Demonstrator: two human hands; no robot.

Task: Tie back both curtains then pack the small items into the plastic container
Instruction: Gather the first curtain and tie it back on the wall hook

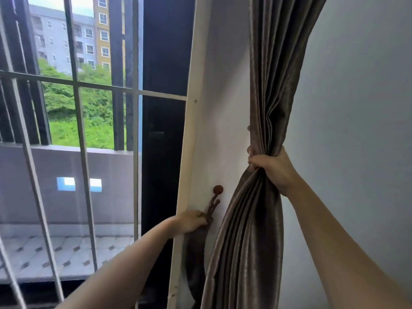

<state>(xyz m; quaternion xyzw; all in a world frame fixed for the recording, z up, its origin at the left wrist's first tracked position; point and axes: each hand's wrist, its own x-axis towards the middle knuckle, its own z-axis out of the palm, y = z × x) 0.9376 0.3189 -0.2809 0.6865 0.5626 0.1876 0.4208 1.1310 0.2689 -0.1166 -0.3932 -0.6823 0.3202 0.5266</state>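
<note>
So the right hand (273, 169) has its grip clamped tight round the brown curtain (267, 85), bunching it into a narrow waist in front of the grey wall (356, 108). The left hand (191, 221) is lower down, its grip curled on the top of a dark tieback (196, 253) that hangs just under the reddish hook (215, 201), right of the window bars (82, 152). Curtain and hook are near each other but not touching.

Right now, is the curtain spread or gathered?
Gathered: the right hand squeezes the curtain into a tight bunch; the left hand holds the tieback at the hook.
</note>
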